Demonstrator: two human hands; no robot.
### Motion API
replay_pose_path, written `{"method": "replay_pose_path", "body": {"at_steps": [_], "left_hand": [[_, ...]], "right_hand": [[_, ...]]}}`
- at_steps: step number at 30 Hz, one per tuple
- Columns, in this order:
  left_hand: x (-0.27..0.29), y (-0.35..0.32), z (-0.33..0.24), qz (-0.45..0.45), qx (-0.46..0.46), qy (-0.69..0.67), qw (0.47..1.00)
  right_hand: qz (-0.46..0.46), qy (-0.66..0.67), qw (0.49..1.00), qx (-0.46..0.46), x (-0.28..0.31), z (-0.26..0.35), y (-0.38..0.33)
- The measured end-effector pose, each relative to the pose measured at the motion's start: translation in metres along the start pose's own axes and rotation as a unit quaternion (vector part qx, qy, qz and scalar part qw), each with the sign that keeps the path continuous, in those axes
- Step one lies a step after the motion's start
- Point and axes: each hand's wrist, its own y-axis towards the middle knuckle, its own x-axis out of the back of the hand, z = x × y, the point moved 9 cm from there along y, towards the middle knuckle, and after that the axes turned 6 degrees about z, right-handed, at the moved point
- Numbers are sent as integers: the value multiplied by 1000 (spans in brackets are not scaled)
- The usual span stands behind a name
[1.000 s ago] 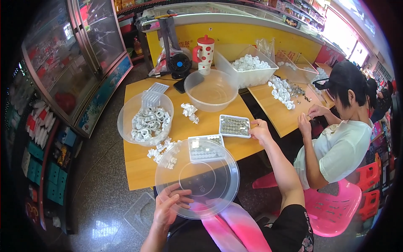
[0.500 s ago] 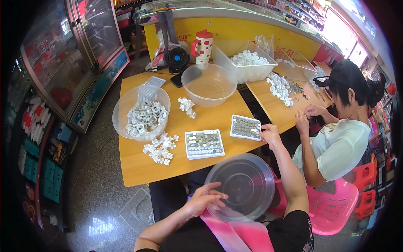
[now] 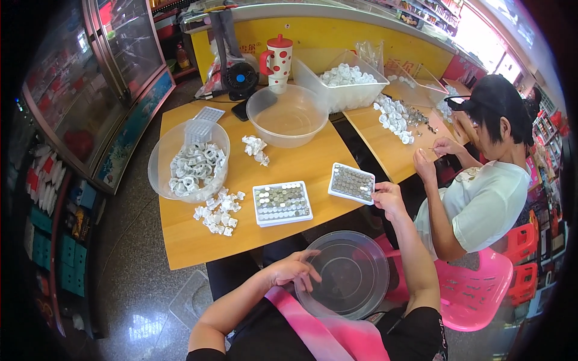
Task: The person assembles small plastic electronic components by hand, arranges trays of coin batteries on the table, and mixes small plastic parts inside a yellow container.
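Note:
My right hand [image 3: 389, 200] grips the right edge of a white tray [image 3: 351, 183] filled with rows of small round silvery discs, at the table's near right edge. My left hand [image 3: 295, 270] is at the left rim of a clear round tub [image 3: 346, 274] on my lap; its fingers are spread, somewhat blurred, and hold nothing I can see. Left of the held tray lies a second white tray [image 3: 283, 203], with grey discs at its far side and paler round slots nearer me. A pile of small white plastic parts [image 3: 218, 212] lies farther left.
A clear bowl [image 3: 158, 171] of white ring-like parts stands at left. Behind are another clear tub [image 3: 288, 141], a dotted tumbler [image 3: 279, 63], a small fan [image 3: 239, 78] and a white bin [image 3: 355, 93]. A co-worker [image 3: 481, 198] sits at right, handling something small.
Relative to the table, the held tray has shifted slightly right with my right hand. My left hand has turned, its fingers now pointing more downward. The whole view has shifted a little.

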Motion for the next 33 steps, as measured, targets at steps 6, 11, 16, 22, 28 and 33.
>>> {"method": "replay_pose_path", "body": {"at_steps": [6, 11, 16, 22, 28, 33], "left_hand": [[36, 59, 51, -144, 60, -28, 987], [58, 106, 31, -186, -125, -107, 969], [50, 114, -12, -182, -230, -107, 950], [55, 113, -10, -184, -210, -87, 956], [59, 113, -13, -186, -225, -96, 952], [57, 113, -12, -162, -232, -113, 952]], "right_hand": [[-2, 33, 999, 9, 1, -2, -10], [-20, 51, 998, 11, -2, -4, -23], [-37, 127, 991, -35, -9, -17, -35], [36, 245, 964, -98, -18, -29, -35], [30, 190, 977, -97, -18, -31, -35], [70, 239, 964, -91, -21, -36, -43]]}}
